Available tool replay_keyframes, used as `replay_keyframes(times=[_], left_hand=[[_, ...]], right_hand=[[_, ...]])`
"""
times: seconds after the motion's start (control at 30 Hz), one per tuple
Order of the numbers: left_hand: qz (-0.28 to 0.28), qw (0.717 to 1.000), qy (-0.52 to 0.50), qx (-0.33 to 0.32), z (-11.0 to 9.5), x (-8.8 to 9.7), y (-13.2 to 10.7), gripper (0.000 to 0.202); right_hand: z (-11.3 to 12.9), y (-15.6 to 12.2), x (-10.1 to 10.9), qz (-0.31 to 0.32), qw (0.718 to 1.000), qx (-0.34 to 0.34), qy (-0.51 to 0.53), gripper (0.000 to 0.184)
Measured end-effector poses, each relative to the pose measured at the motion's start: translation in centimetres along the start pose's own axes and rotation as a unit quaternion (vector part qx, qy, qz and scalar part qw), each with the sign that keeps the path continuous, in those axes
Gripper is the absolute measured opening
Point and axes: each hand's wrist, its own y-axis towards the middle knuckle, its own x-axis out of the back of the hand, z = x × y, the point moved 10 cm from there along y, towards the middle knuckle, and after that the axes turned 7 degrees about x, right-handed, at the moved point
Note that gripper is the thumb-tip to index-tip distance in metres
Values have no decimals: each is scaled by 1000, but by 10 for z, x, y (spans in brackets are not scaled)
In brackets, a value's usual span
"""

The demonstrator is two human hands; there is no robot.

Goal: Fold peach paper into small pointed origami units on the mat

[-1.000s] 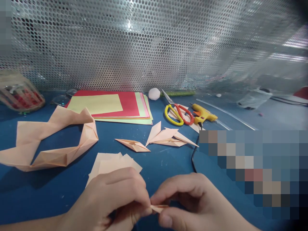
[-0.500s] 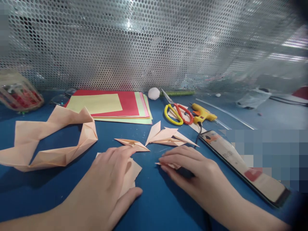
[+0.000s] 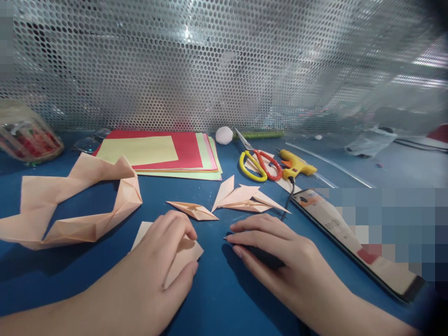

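- Fingers point(image 3: 180, 224) of the left hand point(image 3: 150, 266) curl over the peach paper squares point(image 3: 184, 259), the thumb apart from them with paper showing in the gap; I read this as steadying the sheets on the table point(image 3: 213, 289).
- Nearer than the scissors point(image 3: 257, 155), my landmark in the head view, the right hand point(image 3: 280, 247) sits low, thumb slightly off the forefinger at the visible edge. A pale tip point(image 3: 225, 238) pokes out beside the forefinger; whether the fingers grip it, I cannot tell from my end of the feed.
- Those paper squares lie nearer than the scissors and to their left, partly under the left palm, probably so they stay flat.
- Just nearer than the scissors rest the loose folded pieces point(image 3: 241, 198), a single folded piece point(image 3: 196, 211) to their left; that spot likely keeps creased shapes clear of the palms.
- Well left of the scissors sits the folded paper ring point(image 3: 129, 193); the glue gun point(image 3: 297, 165) is just right of them, both probably set aside to leave working room.
- Against half a second ago, I see the left thumb drawn closer in, and the right fingers hiding nearly all the folded paper that showed there.
- A second ago both hands met over a small folded piece; now they stand apart.
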Motion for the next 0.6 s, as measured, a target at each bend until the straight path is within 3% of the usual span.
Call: replay_keyframes(times=[0.2,0.37,0.6], left_hand=[[31,997,-72,28,-8,-1,3,16],[44,987,-141,68,1,-6,7,8],[31,981,-186,33,-4,-4,6,10]], right_hand=[[9,2,2,-10,1000,23,-12,21],[17,-1,4,-7,998,44,-36,19],[15,-3,0,12,999,32,-33,21]])
